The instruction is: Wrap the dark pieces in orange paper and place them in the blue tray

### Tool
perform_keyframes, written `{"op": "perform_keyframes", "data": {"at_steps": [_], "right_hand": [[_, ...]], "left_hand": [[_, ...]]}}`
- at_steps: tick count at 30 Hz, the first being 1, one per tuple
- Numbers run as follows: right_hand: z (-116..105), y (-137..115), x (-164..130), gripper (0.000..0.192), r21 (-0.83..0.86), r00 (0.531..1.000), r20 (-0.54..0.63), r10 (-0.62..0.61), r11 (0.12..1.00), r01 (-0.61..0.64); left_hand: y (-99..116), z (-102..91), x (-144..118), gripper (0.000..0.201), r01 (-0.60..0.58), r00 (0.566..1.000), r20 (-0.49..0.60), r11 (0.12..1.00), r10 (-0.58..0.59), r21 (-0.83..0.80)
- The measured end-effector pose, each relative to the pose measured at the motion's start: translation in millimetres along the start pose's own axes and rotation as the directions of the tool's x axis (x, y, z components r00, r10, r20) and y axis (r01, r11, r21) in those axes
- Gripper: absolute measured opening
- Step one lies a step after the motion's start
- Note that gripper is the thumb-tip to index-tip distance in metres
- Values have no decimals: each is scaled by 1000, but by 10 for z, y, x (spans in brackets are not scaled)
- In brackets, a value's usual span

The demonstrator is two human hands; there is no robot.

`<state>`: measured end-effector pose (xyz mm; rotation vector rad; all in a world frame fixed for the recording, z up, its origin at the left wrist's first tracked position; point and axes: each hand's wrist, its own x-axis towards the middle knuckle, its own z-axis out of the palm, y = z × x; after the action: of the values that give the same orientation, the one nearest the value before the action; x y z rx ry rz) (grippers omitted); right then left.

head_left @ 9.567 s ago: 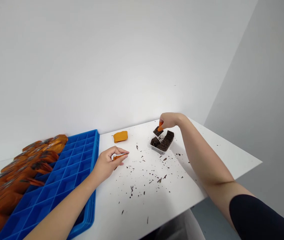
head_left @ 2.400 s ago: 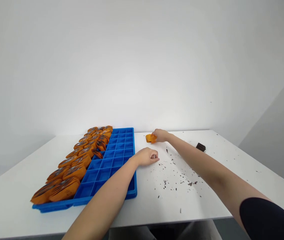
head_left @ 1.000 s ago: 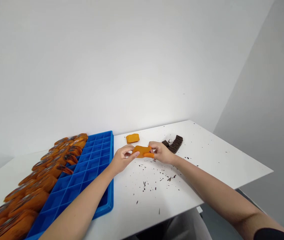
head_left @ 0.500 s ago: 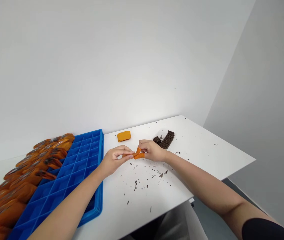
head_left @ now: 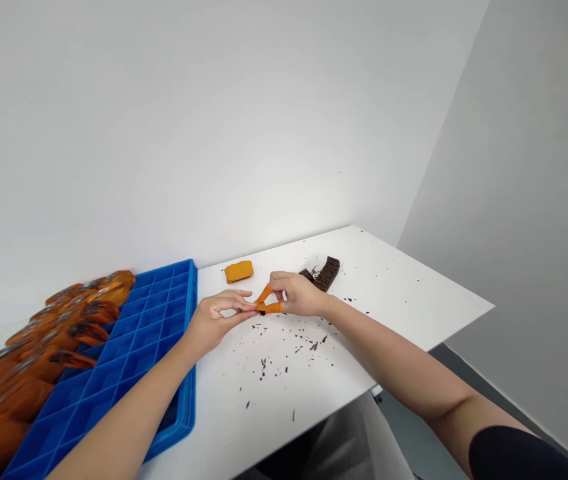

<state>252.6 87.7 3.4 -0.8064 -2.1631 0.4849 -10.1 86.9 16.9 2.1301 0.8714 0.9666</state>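
Above the white table, the fingertips of both my hands meet. My right hand has orange coverings, which look like finger cots, on its thumb and index finger. Their tips come together at a small dark piece. My left hand pinches with thumb and fingers right beside those tips; what lies in its pinch is mostly hidden. Behind my right hand lies a row of thin dark brown ridged pieces, partly covered by the hand. A yellow-orange wrapped block lies farther back.
A blue compartment tray stands left of my hands, under my left forearm. Several orange packets with clear film are heaped over its left side. Dark flakes are scattered on the white table. A wall rises behind the table.
The view has shifted slightly, so everything sits a little farther left. The orange-covered fingers have spread into a wider V, and a dark piece now shows at their tips.
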Motion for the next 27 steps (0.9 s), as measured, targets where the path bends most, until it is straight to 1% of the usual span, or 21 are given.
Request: {"op": "perform_keyframes", "data": {"at_steps": [2,4,6,7,8,9,10,11,12,13,14,15,17,18,19,20,23,25,27], "right_hand": [[-122,-39,-4,38,-39,999,32,35,999,-33],[-299,-67,6,43,-126,993,23,117,986,-114],[-518,-72,48,42,-275,969,-26,244,931,-242],[-634,-62,85,40,-363,944,-46,326,875,-319],[-749,-45,135,38,-450,905,-51,422,799,-398],[-857,-20,195,38,-531,843,-47,536,701,-475],[-953,12,263,40,-601,758,-39,651,591,-538],[-1033,50,335,42,-656,665,-25,746,490,-574],[-1095,92,406,44,-695,582,-10,813,413,-588],[-1138,139,471,47,-721,517,13,856,366,-588],[-1162,189,526,51,-737,468,45,883,346,-581],[-1170,242,569,55,-743,430,83,899,343,-574],[-1150,355,617,60,-742,373,167,912,366,-561],[-1130,412,625,60,-739,361,210,909,389,-549],[-1108,468,625,56,-738,361,250,898,418,-530],[-1087,518,621,51,-738,372,287,883,451,-501],[-1054,612,601,34,-732,445,342,828,532,-427],[-1062,620,591,29,-726,483,328,812,544,-420],[-1094,597,584,29,-724,502,310,807,543,-425]], "left_hand": [[-23,12,6,19,-24,998,-62,1000,23,-5],[-26,12,15,27,-51,991,-123,999,52,7],[-10,0,23,34,-73,987,-143,996,78,42],[1,-8,26,37,-81,987,-135,995,88,58],[12,-14,26,39,-86,988,-124,994,93,64],[23,-17,25,39,-86,989,-113,995,92,58],[30,-17,22,40,-80,992,-99,996,83,38],[34,-13,17,40,-68,995,-77,998,69,7],[35,-6,11,39,-52,997,-53,998,50,-28],[32,4,4,38,-29,999,-31,998,28,-62],[28,15,-3,38,-3,1000,-14,996,2,-91],[22,27,-10,38,25,1000,-2,993,-25,-119],[9,47,-20,38,73,997,5,984,-73,-164],[2,53,-22,38,89,996,2,980,-90,-178],[-4,57,-22,37,99,995,-3,978,-101,-184],[-10,59,-20,36,103,994,-14,978,-108,-181],[-32,54,-5,29,115,988,-84,983,-128,-145],[-55,44,5,25,131,982,-119,985,-145,-113],[-82,32,11,25,147,979,-130,986,-156,-78]]}}
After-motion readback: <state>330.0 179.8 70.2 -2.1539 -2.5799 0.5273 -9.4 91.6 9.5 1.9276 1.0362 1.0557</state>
